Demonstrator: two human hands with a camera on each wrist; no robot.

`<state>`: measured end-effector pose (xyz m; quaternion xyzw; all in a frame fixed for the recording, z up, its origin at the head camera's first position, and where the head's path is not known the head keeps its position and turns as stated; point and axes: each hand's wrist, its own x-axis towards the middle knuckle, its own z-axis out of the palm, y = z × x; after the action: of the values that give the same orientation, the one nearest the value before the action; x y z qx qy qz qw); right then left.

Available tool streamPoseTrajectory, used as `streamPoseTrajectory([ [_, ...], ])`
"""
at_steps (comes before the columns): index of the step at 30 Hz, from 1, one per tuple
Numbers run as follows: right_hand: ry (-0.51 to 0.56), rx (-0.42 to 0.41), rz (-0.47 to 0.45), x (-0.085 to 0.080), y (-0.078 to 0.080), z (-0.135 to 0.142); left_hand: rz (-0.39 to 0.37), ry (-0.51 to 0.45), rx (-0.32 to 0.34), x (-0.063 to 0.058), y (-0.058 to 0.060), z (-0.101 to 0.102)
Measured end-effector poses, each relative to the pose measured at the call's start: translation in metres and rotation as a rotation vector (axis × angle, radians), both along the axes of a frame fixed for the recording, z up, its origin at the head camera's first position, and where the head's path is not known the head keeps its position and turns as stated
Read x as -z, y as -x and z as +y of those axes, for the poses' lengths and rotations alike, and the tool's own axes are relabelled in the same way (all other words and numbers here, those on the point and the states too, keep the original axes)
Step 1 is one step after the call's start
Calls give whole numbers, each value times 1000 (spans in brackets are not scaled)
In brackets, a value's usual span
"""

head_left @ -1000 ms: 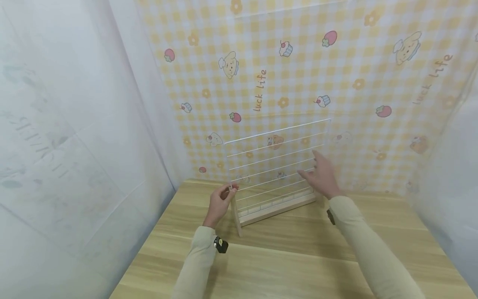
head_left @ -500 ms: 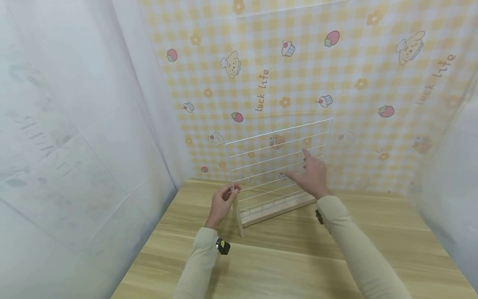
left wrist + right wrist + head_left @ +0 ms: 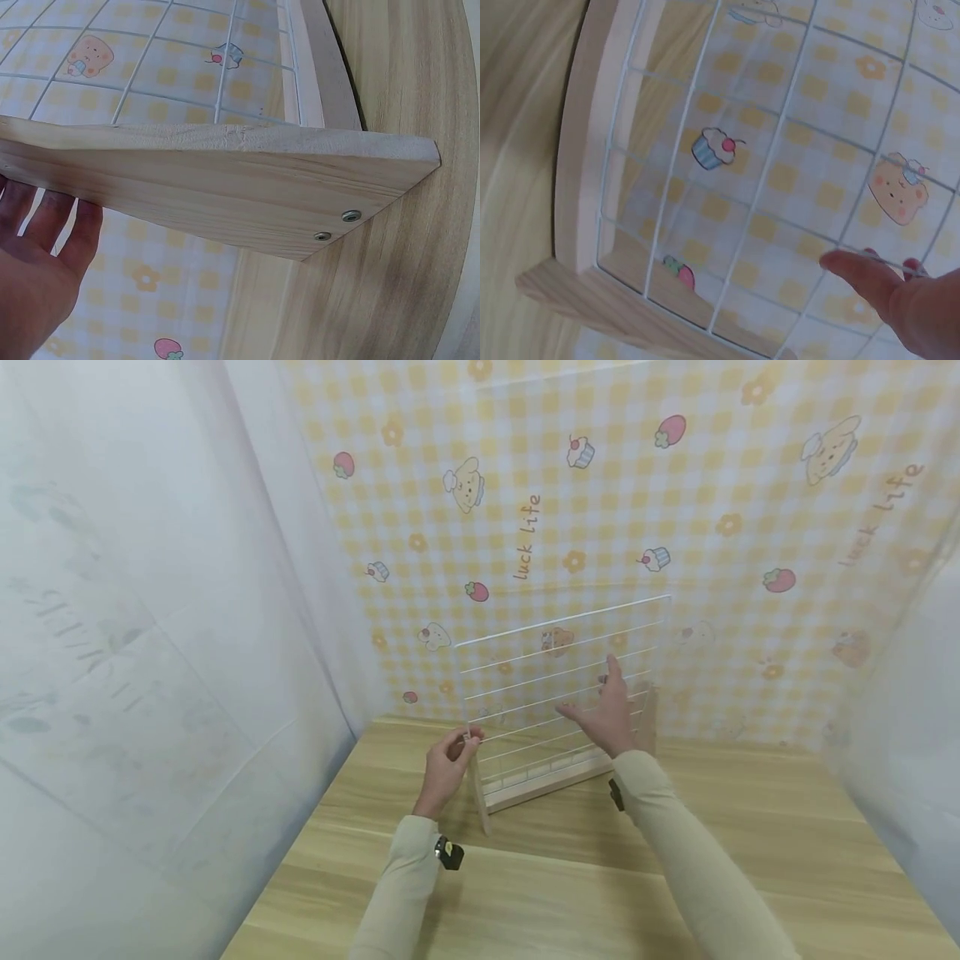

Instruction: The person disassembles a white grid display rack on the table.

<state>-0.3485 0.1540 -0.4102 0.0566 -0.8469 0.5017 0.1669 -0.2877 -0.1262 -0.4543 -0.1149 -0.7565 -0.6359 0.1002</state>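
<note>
A white wire grid stands upright in a wooden frame with a base bar and a side board at each end. My left hand pinches the grid's left edge at the top of the left side board. In the left wrist view, fingers reach behind that side board, which has two screws near its lower end. My right hand is before the right half of the grid, thumb and fingers spread. Its thumb overlaps the wires in the right wrist view, with fingertips beyond it.
The rack stands on a wood-grain table. Close behind hangs a yellow checked cloth with cartoon prints. White sheets hang at the left and right sides.
My right hand has moved left across the front of the grid, uncovering the right side board. The left hand keeps its hold, and the rack stays put.
</note>
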Motion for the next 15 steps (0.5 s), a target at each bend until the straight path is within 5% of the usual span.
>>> streamPoseTrajectory([
  [15, 81, 189, 136, 12, 11, -26, -10, -4, -31, 1, -1, 4],
])
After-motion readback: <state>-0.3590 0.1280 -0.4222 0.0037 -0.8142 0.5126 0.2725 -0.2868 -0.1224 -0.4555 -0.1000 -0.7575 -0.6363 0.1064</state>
